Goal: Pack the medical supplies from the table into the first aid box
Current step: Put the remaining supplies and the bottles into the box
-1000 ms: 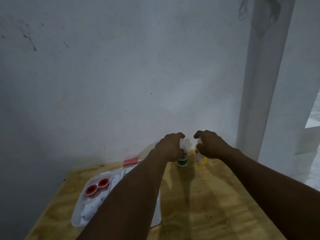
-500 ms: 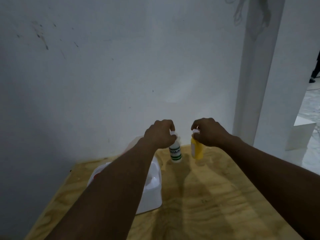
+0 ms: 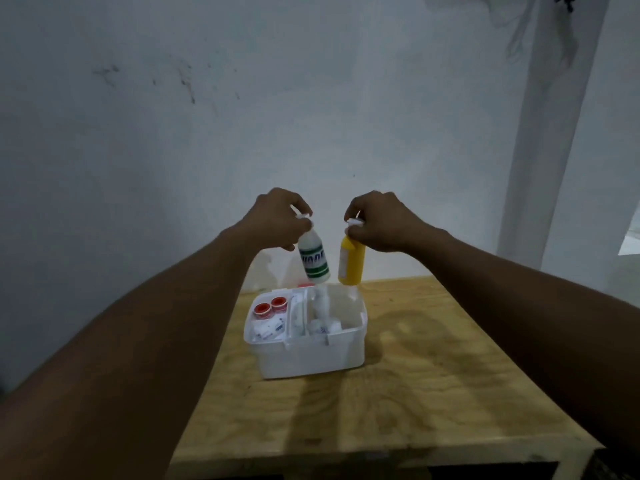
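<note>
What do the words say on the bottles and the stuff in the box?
White bottle in the left hand: dark letters between green bands, too blurred to read.
Yellow bottle in the right hand: pale label, unreadable.
Packets in the first aid box: blue print, too small to read.

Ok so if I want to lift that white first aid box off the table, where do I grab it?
Take the first aid box by its two short side walls just under the rim, one hand from the left and one from the right. It stands open and full, with no handle showing on top, so a level two-sided hold probably keeps the supplies from spilling.
</note>
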Demonstrator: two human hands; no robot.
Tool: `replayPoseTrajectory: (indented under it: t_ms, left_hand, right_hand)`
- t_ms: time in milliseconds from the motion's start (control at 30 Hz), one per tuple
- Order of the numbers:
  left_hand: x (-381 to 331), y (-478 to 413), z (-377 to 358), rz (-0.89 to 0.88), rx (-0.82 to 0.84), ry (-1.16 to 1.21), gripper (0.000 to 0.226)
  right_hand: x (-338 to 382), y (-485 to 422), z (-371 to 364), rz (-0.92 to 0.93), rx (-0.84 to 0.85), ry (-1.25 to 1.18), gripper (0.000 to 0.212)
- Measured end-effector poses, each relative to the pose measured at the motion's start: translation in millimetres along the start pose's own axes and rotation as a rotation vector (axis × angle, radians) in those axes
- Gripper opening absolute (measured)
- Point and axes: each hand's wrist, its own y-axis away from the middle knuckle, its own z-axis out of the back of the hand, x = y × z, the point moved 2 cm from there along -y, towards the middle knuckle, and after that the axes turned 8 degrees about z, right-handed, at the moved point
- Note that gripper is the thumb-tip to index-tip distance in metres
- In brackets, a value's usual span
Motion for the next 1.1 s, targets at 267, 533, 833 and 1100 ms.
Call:
replayPoseTrajectory:
  t_ms: [267,533,833,1100]
  left_hand:
    - [31.0,17.0,-21.8,0.009,0.117,0.031,0.018]
    - [43.8,16.9,-54.7,0.04,0.221,0.001,0.019]
    - [62.0,19.3,-82.9,0.089,0.319,-0.069,0.029]
    - [63.0,18.5,-88.8,0.016,0.34,-0.189,0.032]
  right_hand:
    - [12.2,34.9,-41.4,-0.001,0.134,-0.038,0.022]
    - [6.7,49.6,-60.2,-0.004,0.26,-0.031,0.023]
    - [3.3,56.0,-77.4,-0.014,0.371,-0.029,0.03]
    - [1.7,56.8,-82.1,-0.02,0.401,-0.058,0.033]
